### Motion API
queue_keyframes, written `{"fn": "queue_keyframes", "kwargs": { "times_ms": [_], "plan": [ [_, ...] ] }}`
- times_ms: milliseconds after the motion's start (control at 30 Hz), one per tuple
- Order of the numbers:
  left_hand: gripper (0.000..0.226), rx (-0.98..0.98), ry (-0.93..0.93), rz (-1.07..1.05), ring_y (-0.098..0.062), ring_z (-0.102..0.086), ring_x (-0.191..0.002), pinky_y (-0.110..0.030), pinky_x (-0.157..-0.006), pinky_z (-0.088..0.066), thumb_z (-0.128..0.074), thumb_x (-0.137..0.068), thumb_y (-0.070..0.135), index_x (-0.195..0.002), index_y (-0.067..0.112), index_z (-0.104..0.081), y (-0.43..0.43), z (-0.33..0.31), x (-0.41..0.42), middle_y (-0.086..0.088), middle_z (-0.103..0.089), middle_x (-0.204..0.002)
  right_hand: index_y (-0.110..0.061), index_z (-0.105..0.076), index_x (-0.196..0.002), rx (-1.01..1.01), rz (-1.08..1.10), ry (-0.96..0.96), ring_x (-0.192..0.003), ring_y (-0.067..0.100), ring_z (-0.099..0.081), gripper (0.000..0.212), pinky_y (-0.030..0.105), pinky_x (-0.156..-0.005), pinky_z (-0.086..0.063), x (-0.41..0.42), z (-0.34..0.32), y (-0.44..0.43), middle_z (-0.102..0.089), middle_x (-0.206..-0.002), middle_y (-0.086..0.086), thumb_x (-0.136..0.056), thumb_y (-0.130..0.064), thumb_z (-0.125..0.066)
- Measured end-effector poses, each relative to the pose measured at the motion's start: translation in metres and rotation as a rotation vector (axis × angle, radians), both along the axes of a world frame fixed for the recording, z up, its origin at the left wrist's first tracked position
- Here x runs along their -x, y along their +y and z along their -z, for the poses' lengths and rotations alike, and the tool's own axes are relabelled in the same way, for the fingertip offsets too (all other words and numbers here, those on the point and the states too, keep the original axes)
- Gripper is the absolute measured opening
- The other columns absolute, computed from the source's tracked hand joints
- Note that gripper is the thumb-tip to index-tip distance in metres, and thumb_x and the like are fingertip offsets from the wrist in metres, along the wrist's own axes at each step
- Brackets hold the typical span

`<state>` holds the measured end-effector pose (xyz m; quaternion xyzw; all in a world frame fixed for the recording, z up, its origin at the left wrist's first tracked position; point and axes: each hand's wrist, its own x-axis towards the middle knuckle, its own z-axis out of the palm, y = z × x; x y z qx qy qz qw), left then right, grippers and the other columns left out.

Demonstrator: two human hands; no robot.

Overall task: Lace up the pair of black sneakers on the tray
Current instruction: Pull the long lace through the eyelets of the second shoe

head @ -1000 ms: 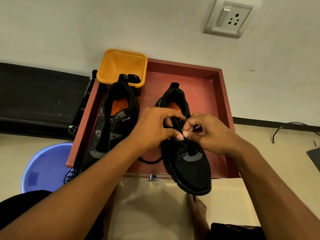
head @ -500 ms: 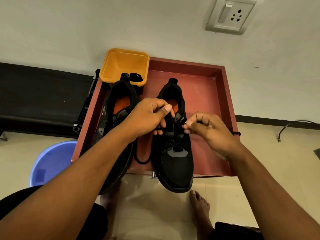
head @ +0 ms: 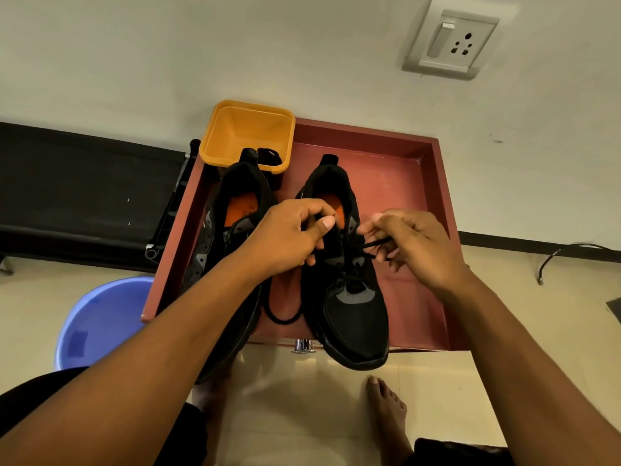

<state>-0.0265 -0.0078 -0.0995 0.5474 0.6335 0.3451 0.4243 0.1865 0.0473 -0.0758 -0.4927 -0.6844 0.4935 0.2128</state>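
Two black sneakers with orange insoles lie side by side on a red tray (head: 426, 203). The right sneaker (head: 353, 314) has its toe over the tray's near edge. My left hand (head: 289, 240) pinches the black lace at the upper eyelets on the shoe's left side. My right hand (head: 413, 247) pinches the other end of the black lace (head: 376, 245), drawn to the right of the tongue. A slack loop of lace (head: 282, 317) lies on the tray between the shoes. My left forearm partly hides the left sneaker (head: 232, 210).
An orange square tub (head: 248, 132) stands at the tray's far left corner. A blue bucket (head: 97, 321) sits on the floor at the left, beside a black bench (head: 84, 190). My bare feet (head: 386, 412) rest on the floor below the tray. A wall socket (head: 450, 42) and a cable (head: 564, 253) are at the right.
My hands have drawn a little apart, and the right hand has pulled a short length of lace out to the right. The right sneaker has slid back onto the tray.
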Motion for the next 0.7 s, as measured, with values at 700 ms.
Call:
{"fn": "queue_keyframes", "kwargs": {
  "times_ms": [700],
  "plan": [
    [0.01, -0.02, 0.087, 0.052, -0.019, -0.068, -0.057, -0.022, -0.056, -0.052, -0.062, -0.103, 0.026, -0.094, 0.025, -0.068, 0.006, -0.001, 0.003, -0.013, -0.069, -0.081, -0.028, -0.08, -0.091, -0.212, -0.141, -0.2, -0.088, 0.002, -0.071, 0.009, 0.023, -0.082, -0.056, -0.02, 0.001, 0.008, -0.076, -0.088, -0.014, -0.091, -0.019, -0.079]
  ]
}}
